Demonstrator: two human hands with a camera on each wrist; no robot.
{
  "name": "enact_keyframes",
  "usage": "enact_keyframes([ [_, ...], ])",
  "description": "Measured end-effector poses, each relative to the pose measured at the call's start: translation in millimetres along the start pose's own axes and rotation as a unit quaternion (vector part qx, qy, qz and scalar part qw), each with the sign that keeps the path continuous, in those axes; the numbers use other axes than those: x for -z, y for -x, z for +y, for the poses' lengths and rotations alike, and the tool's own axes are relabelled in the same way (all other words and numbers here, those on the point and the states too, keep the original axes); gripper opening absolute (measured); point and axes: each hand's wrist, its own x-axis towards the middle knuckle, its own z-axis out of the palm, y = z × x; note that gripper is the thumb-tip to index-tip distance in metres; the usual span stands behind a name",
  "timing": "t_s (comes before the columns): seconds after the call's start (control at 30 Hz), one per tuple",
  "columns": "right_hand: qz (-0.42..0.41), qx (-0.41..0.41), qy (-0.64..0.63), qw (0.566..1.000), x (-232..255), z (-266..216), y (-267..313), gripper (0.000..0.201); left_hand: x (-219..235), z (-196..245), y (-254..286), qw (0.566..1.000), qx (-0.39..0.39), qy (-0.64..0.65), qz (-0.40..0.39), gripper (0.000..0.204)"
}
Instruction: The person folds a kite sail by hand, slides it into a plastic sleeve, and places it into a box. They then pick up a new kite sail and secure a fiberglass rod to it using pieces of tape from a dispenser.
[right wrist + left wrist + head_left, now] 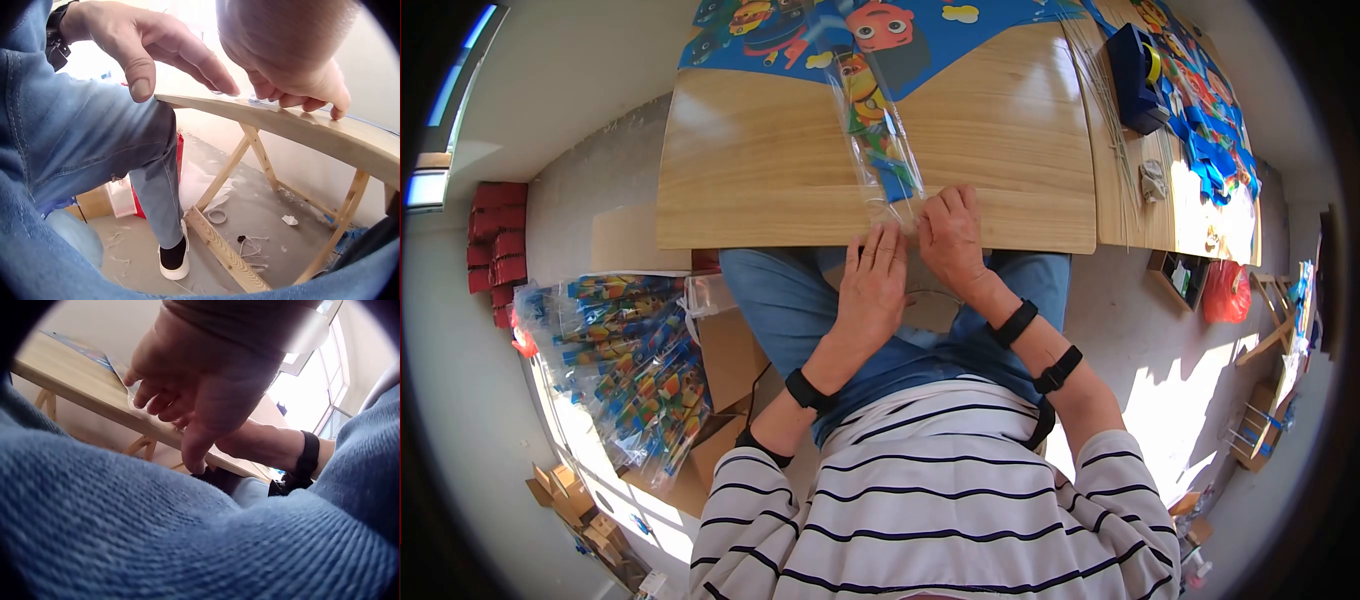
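Observation:
A long clear plastic sleeve (862,130) with a folded, colourful cartoon-printed sheet (880,145) inside lies on the wooden table (750,160), its lower end at the front edge. My left hand (874,285) lies across that end, fingers extended and fingertips on the plastic. In the right wrist view, the left hand (153,47) reaches over the edge with its thumb apart. Beside it, my right hand (950,235) has bent fingers and holds the sleeve's lower right corner, its fingertips low over the tabletop. The plastic under the hands is mostly hidden.
A blue cartoon-printed sheet (800,40) covers the table's far side. On the right-hand table stand a tape dispenser (1138,80), thin rods (1105,110) and blue printed pieces (1215,150). Many filled plastic sleeves (635,350) are piled at lower left, beside cardboard (730,355).

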Motion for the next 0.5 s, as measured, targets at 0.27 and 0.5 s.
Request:
enact_keyframes([
  [0.27, -0.016, -0.002, 0.001, 1.0, 0.6, 1.3, 0.3, 0.013, -2.9, 2.7, 1.2, 0.999, 0.014, -0.043, -0.002, 0.087],
  [0.5, -0.018, -0.017, 0.005, 1.0, 1.7, -0.4, -0.5, 0.014, -12.7, -2.2, -2.6, 0.998, 0.015, -0.06, 0.006, 0.084],
])
